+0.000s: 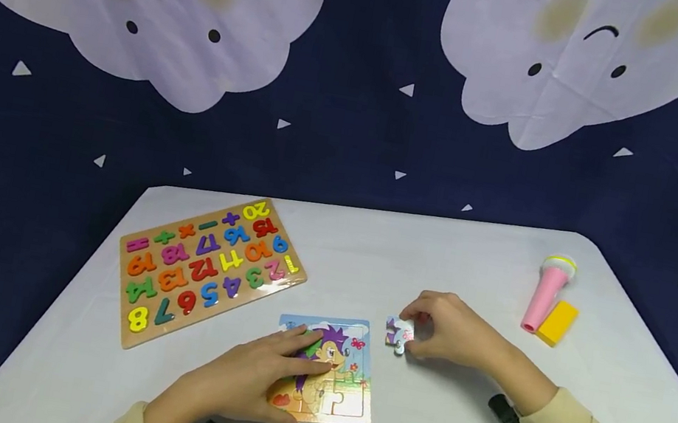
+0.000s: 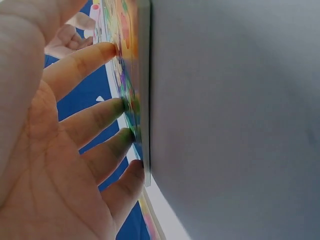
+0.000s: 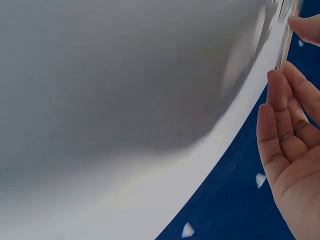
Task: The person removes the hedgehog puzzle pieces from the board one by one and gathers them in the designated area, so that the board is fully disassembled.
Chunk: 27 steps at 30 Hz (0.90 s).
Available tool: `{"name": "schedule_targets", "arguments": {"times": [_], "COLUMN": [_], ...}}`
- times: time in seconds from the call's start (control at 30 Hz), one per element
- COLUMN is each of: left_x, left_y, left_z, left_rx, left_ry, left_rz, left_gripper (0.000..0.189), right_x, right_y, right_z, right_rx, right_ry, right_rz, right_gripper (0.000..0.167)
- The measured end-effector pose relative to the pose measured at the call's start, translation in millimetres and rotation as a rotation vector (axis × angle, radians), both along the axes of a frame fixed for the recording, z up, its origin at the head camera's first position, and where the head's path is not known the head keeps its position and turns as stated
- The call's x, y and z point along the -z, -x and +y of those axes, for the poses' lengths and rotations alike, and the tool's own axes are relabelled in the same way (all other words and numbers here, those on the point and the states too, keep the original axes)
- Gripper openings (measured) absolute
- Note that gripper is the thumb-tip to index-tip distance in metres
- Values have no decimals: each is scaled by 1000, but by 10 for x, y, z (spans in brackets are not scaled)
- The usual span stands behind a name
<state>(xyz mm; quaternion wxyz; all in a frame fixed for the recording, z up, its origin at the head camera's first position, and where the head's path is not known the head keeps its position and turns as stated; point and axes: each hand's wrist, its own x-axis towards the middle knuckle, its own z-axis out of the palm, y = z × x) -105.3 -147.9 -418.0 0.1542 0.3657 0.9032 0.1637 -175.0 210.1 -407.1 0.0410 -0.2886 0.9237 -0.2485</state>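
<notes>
A square jigsaw puzzle [image 1: 357, 405] with a purple-haired cartoon figure lies on the table. My left hand [image 1: 247, 376] rests spread across its left side, and the left wrist view shows the fingertips touching the face of the puzzle board [image 2: 144, 95]. To the right of the board, my right hand [image 1: 453, 332] pinches a small jigsaw piece [image 1: 400, 335] between thumb and fingers. The right wrist view catches this piece [image 3: 285, 47] nearly edge-on, against the fingertips. Part of the picture is hidden under the left hand.
A wooden number board [image 1: 125, 325] with colourful numerals lies at the left of the white table [image 1: 411, 261]. Towards the back right are a pink toy microphone [image 1: 547, 295] and a yellow block [image 1: 558, 323]. Behind hangs a dark blue cloth [image 1: 358, 95] with clouds.
</notes>
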Motion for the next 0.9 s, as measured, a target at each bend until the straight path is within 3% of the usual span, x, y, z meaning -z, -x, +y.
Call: {"name": "schedule_targets", "arguments": {"times": [0.6, 0.9], "left_x": [-13, -33], "left_y": [0, -5], "left_z": [-80, -123], "left_rx": [-14, -42], "left_ry": [-16, -17], "left_rz": [-9, -26], "left_gripper": [78, 77], "right_x": [-2, 12], "right_y": [-87, -127], "right_z": [905, 1137], "right_rx": [99, 145], "right_ry": [17, -82], "right_rz": [34, 88], "right_gripper": [33, 34]}}
